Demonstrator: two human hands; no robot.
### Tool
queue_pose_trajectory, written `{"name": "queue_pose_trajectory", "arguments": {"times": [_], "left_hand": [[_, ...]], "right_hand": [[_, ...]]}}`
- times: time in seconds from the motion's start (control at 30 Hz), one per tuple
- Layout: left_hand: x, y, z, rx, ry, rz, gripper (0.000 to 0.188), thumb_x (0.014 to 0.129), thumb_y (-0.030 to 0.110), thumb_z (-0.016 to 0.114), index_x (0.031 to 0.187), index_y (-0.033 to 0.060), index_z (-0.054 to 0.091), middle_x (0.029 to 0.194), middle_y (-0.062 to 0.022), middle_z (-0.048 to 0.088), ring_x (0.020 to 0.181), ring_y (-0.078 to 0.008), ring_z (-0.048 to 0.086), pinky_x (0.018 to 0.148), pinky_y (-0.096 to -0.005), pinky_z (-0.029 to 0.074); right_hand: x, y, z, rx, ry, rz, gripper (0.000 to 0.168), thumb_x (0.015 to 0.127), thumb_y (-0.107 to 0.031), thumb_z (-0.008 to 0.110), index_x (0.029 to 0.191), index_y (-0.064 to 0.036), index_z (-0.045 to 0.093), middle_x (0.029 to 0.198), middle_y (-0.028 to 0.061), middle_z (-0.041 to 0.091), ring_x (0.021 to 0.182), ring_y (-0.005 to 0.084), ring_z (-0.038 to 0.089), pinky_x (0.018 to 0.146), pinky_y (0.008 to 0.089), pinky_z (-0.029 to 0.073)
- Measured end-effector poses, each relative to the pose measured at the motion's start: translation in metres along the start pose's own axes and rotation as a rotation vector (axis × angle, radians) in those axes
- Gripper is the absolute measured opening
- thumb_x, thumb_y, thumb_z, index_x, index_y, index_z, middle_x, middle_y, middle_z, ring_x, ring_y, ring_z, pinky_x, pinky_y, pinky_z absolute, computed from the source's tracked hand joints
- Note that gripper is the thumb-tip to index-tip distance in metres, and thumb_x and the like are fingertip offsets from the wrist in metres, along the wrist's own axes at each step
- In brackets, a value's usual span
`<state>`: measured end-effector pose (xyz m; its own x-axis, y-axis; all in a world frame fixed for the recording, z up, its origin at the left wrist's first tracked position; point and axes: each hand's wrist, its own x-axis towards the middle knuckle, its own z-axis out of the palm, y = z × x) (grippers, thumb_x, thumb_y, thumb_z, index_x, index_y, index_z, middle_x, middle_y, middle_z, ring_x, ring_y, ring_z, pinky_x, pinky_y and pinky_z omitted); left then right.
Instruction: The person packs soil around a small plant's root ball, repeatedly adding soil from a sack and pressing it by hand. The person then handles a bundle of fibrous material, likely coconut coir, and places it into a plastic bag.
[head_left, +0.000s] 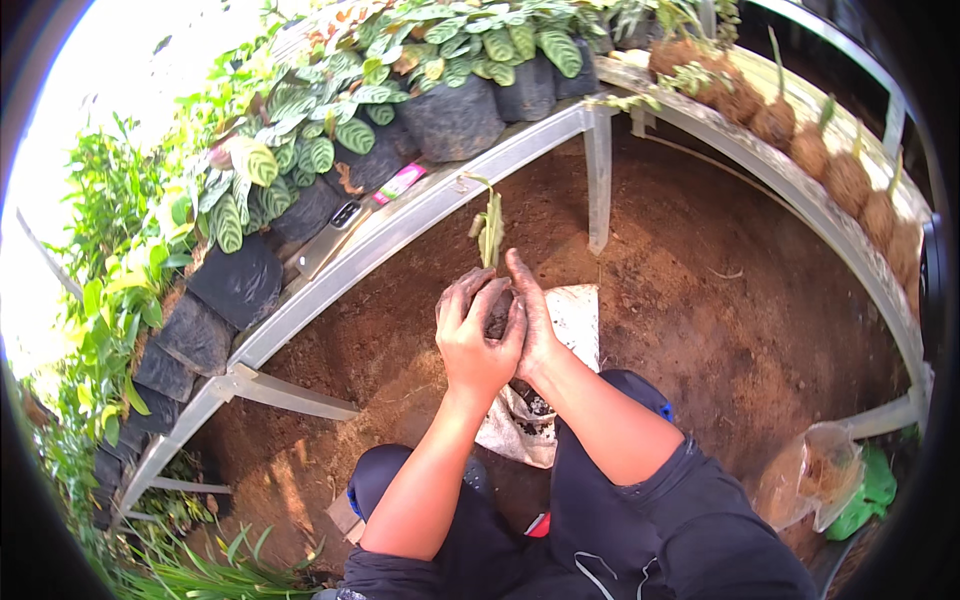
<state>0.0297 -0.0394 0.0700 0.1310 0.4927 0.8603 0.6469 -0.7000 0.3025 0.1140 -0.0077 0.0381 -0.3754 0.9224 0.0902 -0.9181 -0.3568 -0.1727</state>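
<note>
Both my hands cup a dark ball of soil (498, 319) from which a small plant cutting (490, 229) with drooping, folded leaves sticks up. My left hand (474, 322) curls its fingers over the ball from the left. From the right, my right hand (534, 319) presses its palm and fingers against it. Dark soil coats the fingers of both hands. Most of the ball is hidden behind the fingers. Below the hands, a white woven sack (517, 431) lies on the ground between my knees, with loose dark soil on it.
A metal-framed bench (420, 225) curves along the left, bearing leafy plants in black grow bags (450, 120), a phone (334, 240) and a pink packet (399, 184). Fibrous balls with shoots (810, 154) line the right bench. A clear plastic bag (821, 476) and a green bag (866, 495) lie lower right.
</note>
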Motion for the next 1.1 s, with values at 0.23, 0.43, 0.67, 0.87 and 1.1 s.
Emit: {"name": "queue_pose_trajectory", "arguments": {"times": [0.23,0.43,0.67,0.87,1.1], "left_hand": [[0.016,0.046,0.003,-0.090,-0.030,0.261,0.018,0.074,0.002,0.072,0.092,0.0020,0.072,0.103,-0.0140,0.070,0.100,-0.0338,0.067,0.091,-0.0442,0.051],[0.036,0.079,0.027,-0.238,-0.046,0.351,0.019,0.071,0.004,0.072,0.090,0.0037,0.073,0.102,-0.0124,0.070,0.100,-0.0325,0.067,0.091,-0.0439,0.050],[0.044,0.144,0.086,-0.611,-0.107,0.175,0.016,0.075,0.005,0.071,0.092,0.0045,0.072,0.098,-0.0117,0.071,0.095,-0.0326,0.066,0.088,-0.0433,0.051],[0.017,0.206,0.129,-1.000,-0.151,0.214,0.016,0.073,0.008,0.072,0.088,0.0052,0.070,0.095,-0.0116,0.069,0.093,-0.0332,0.065,0.085,-0.0438,0.049],[-0.015,0.228,0.165,-1.282,-0.242,0.367,0.016,0.072,0.008,0.071,0.087,0.0040,0.069,0.094,-0.0133,0.069,0.090,-0.0348,0.065,0.081,-0.0443,0.050]], "right_hand": [[-0.035,-0.025,0.011,0.175,-0.098,-0.038,0.033,0.099,-0.045,0.061,0.098,-0.012,0.061,0.092,0.0033,0.065,0.085,0.0154,0.066,0.075,0.0317,0.056],[-0.078,-0.063,0.038,0.050,0.010,-0.244,0.038,0.099,-0.047,0.060,0.106,-0.010,0.060,0.098,0.0050,0.065,0.092,0.0173,0.066,0.083,0.0341,0.056],[-0.146,-0.126,0.038,-0.042,0.079,-0.522,0.048,0.095,-0.050,0.065,0.113,-0.006,0.063,0.105,0.0072,0.068,0.101,0.0230,0.066,0.093,0.0401,0.054],[-0.234,-0.149,0.047,-0.218,0.394,-0.770,0.037,0.095,-0.049,0.063,0.102,-0.013,0.066,0.096,0.0047,0.069,0.090,0.0192,0.067,0.081,0.0362,0.056],[-0.282,-0.132,0.033,-0.350,0.696,-1.020,0.046,0.095,-0.059,0.060,0.106,-0.015,0.065,0.098,0.0040,0.067,0.092,0.0184,0.066,0.085,0.0370,0.056]]}}
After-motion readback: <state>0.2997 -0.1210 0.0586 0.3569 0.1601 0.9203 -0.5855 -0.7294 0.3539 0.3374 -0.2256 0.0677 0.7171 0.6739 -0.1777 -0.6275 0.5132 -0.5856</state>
